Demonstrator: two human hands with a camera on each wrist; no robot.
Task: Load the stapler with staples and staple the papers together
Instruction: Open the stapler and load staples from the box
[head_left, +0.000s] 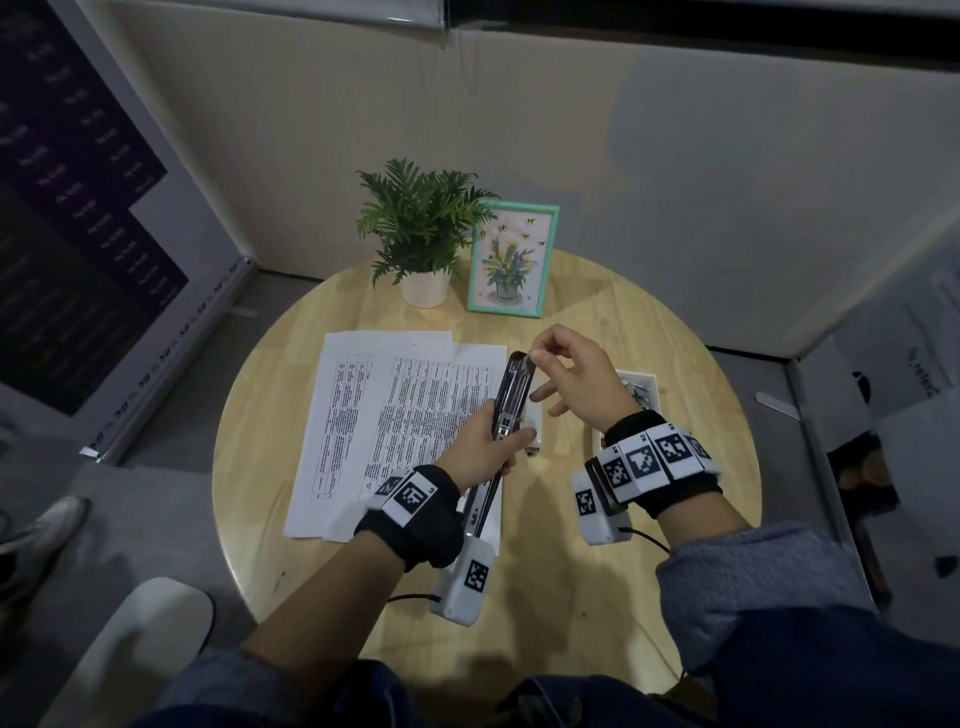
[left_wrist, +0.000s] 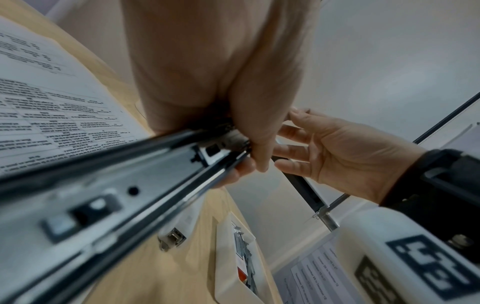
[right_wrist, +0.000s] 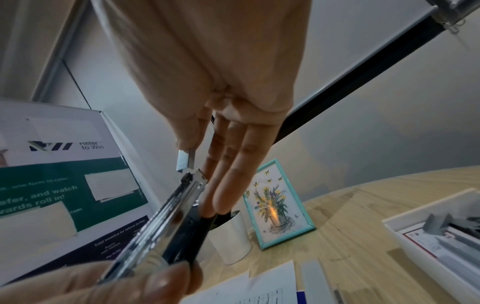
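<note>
While the left hand (head_left: 480, 447) grips the long black and silver metal stapler (head_left: 511, 397) around its middle, lifted above the round pale wooden table (head_left: 649, 332) with its open channel facing up, the right hand (head_left: 571, 379) pinches a short silver strip of staples (right_wrist: 185, 161) between thumb and forefinger at the stapler's far tip, other fingers straight. Two printed white paper sheets (head_left: 363, 415) lie beneath, and a white tray of staples (left_wrist: 233, 263) sits just right.
</note>
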